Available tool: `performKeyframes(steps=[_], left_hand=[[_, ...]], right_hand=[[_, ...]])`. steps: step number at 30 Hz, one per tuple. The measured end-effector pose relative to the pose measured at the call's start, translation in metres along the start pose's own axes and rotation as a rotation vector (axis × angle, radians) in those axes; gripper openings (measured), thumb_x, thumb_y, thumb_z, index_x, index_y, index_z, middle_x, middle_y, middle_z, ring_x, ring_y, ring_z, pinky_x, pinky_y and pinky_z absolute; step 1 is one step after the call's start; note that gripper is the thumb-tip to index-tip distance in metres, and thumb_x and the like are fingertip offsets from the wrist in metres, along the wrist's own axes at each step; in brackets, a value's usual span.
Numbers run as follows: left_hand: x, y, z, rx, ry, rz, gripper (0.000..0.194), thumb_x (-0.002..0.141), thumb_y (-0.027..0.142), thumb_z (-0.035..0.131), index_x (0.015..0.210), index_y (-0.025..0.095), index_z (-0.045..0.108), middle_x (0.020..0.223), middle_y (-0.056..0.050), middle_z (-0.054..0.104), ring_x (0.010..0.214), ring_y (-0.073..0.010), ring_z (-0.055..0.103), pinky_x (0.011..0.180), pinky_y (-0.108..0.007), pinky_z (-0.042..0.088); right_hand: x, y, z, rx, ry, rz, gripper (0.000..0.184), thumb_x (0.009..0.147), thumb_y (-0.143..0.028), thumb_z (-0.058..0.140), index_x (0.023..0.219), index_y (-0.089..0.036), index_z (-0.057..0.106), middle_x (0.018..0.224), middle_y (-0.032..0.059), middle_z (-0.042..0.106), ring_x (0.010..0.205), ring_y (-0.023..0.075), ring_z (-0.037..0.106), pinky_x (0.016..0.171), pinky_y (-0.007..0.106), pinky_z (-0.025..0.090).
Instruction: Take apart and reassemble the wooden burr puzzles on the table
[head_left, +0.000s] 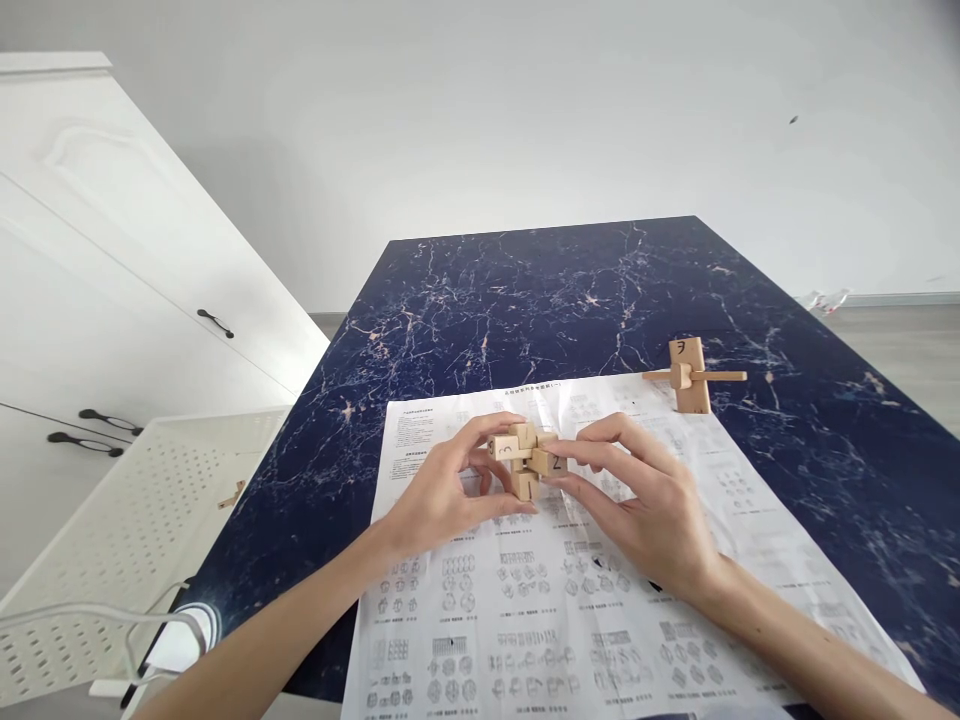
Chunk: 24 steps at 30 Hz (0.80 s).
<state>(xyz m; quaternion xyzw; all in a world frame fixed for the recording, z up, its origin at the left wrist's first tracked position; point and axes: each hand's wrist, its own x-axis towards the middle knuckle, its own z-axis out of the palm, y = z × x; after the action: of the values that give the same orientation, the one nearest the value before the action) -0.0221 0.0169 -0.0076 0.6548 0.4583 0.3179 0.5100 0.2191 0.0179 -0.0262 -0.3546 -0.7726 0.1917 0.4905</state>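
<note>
A wooden burr puzzle (526, 462) of interlocking blocks, with handwritten numbers on the block ends, is held up over the printed sheet. My left hand (457, 475) grips it from the left, fingertips on top and thumb along the lower block. From the other side, my right hand (637, 495) pinches the block marked 2 between thumb and fingers. The puzzle hides part of my left fingers. Beneath both hands lies the large instruction sheet (540, 605), covered with small line drawings of puzzles and text.
A second wooden puzzle (688, 376), cross-shaped with a thin stick, stands at the sheet's upper right corner. The dark blue marbled table (510, 290) reaches toward a white wall. White cabinets (150, 270), a perforated white panel (150, 500) and cables (90, 610) are on the left.
</note>
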Motion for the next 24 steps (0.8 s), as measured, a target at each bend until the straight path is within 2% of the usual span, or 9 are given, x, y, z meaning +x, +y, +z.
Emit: performKeyframes(steps=[4,7,13,16,19,24], left_hand=[[-0.0001,-0.0011,0.0007,0.004,-0.054,0.001,0.071,0.085,0.039,0.094,0.147,0.038,0.058,0.129,-0.007,0.072,0.094,-0.0217,0.075,0.073,-0.033,0.058],[-0.0001,-0.0022,0.0013,0.005,-0.048,0.028,0.07,0.087,0.038,0.092,0.148,0.038,0.058,0.131,-0.008,0.072,0.095,-0.0225,0.075,0.076,-0.036,0.06],[0.0006,0.0012,0.003,-0.081,-0.026,0.036,0.072,0.083,0.035,0.095,0.145,0.04,0.059,0.14,-0.005,0.066,0.11,-0.0253,0.073,0.098,-0.047,0.061],[0.001,0.0012,0.0024,-0.176,-0.024,0.02,0.071,0.085,0.032,0.094,0.145,0.039,0.057,0.143,-0.005,0.064,0.117,-0.0252,0.071,0.104,-0.046,0.059],[0.0016,-0.0014,0.0001,-0.26,-0.038,0.021,0.069,0.086,0.03,0.093,0.145,0.036,0.056,0.139,-0.006,0.065,0.113,-0.0232,0.07,0.102,-0.043,0.058],[0.0031,-0.0045,-0.0017,-0.336,-0.093,0.056,0.067,0.087,0.024,0.092,0.143,0.036,0.058,0.138,-0.006,0.064,0.109,-0.0209,0.069,0.099,-0.041,0.058]], right_hand=[[-0.0029,-0.0018,0.0021,0.019,-0.022,-0.004,0.028,0.104,-0.015,0.069,0.125,-0.032,0.077,0.095,0.0035,0.064,0.079,0.0198,0.067,0.066,0.035,0.061],[-0.0039,-0.0019,0.0027,0.028,-0.024,-0.001,0.03,0.104,-0.015,0.069,0.126,-0.033,0.076,0.095,0.0032,0.062,0.08,0.0201,0.066,0.067,0.036,0.061],[-0.0004,-0.0026,0.0024,0.058,-0.045,0.041,0.027,0.105,-0.019,0.07,0.129,-0.033,0.072,0.102,0.0045,0.061,0.084,0.021,0.065,0.072,0.038,0.061],[0.001,-0.0028,0.0015,0.058,-0.062,0.081,0.033,0.105,-0.025,0.07,0.137,-0.031,0.063,0.103,0.0046,0.061,0.086,0.0219,0.063,0.078,0.041,0.061],[0.0008,-0.0021,0.0015,0.071,-0.053,0.125,0.035,0.107,-0.026,0.065,0.141,-0.03,0.056,0.106,0.0055,0.06,0.089,0.0229,0.062,0.082,0.043,0.059],[-0.0013,-0.0001,0.0036,0.074,-0.093,0.186,0.028,0.11,-0.029,0.061,0.138,-0.029,0.057,0.117,0.008,0.061,0.094,0.023,0.064,0.087,0.044,0.06]])
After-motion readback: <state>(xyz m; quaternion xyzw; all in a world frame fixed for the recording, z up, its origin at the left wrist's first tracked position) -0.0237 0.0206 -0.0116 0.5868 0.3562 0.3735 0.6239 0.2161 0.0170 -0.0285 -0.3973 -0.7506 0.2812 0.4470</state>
